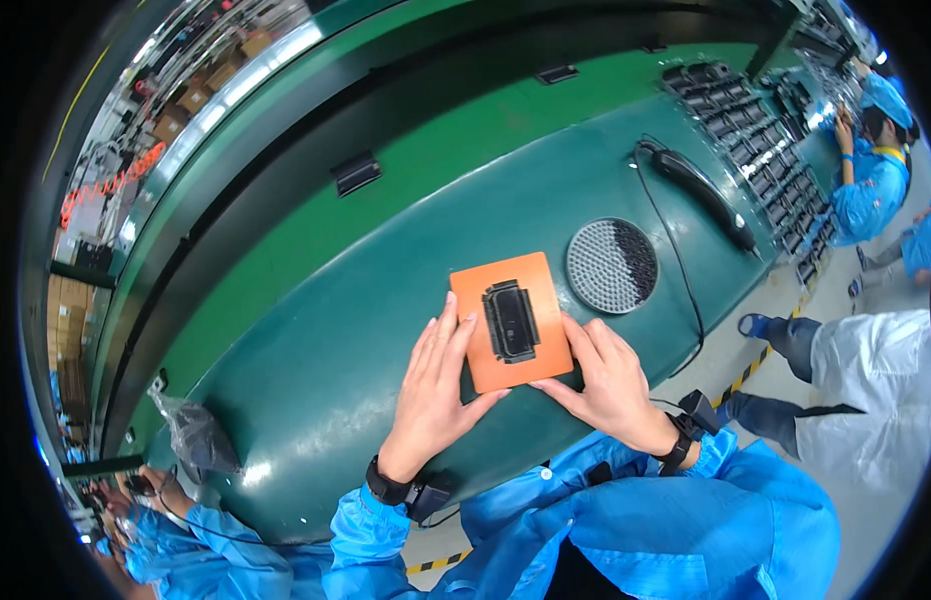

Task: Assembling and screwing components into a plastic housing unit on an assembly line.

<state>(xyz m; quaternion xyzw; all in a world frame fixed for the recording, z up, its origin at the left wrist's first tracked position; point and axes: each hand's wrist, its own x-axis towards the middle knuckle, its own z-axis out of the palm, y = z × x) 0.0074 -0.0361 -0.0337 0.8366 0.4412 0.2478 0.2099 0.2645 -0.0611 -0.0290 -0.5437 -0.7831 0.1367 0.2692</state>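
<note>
An orange square block (557,345) rests on the green table in front of me, with a black rectangular housing part (513,322) lying in its middle. My left hand (434,385) grips the block's left side, its fingers along that edge and the thumb at the near edge. On the opposite side, my right hand (614,388) holds the block in the same way, fingers at the right edge and thumb near the front corner. Just beyond my right hand sits a round tray (596,262) of small holes, its right part filled with tiny black pieces.
A black corded electric screwdriver (704,192) lies at the right of the green table (336,400). Rows of black housings (751,140) stand farther right. Black parts (357,173) sit on the green belt (436,140). Leftward is a plastic bag (198,432). Co-workers are on both sides.
</note>
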